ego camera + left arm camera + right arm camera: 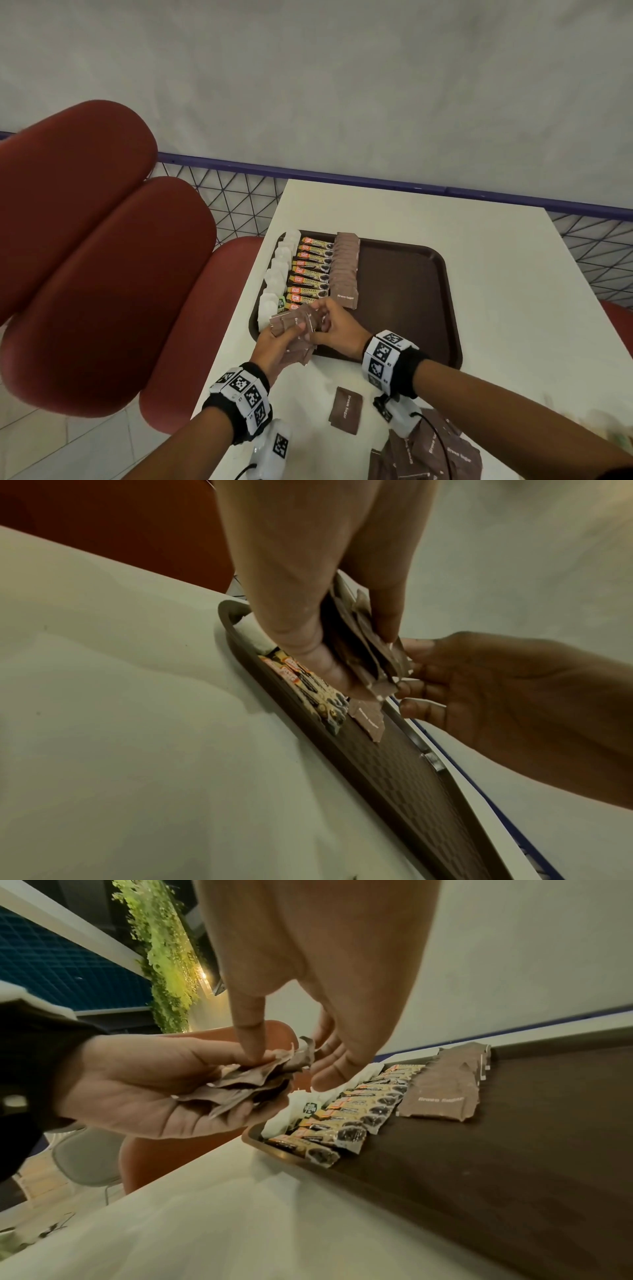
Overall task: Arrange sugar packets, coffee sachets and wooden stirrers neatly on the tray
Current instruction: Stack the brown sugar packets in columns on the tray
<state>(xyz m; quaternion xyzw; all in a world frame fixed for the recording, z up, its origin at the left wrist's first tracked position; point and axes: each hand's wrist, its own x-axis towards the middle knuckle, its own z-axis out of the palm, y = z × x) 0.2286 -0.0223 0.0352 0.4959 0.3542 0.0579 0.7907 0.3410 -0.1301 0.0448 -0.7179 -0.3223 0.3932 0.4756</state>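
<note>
White table bears brown tray beside red seats, railing behind.

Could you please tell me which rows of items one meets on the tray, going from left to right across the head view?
White packets → coffee sachets → brown sugar packets → bare part of the tray.

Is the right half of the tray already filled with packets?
No, the tray's right half is bare; the brown sugar row ends near its middle.
</note>
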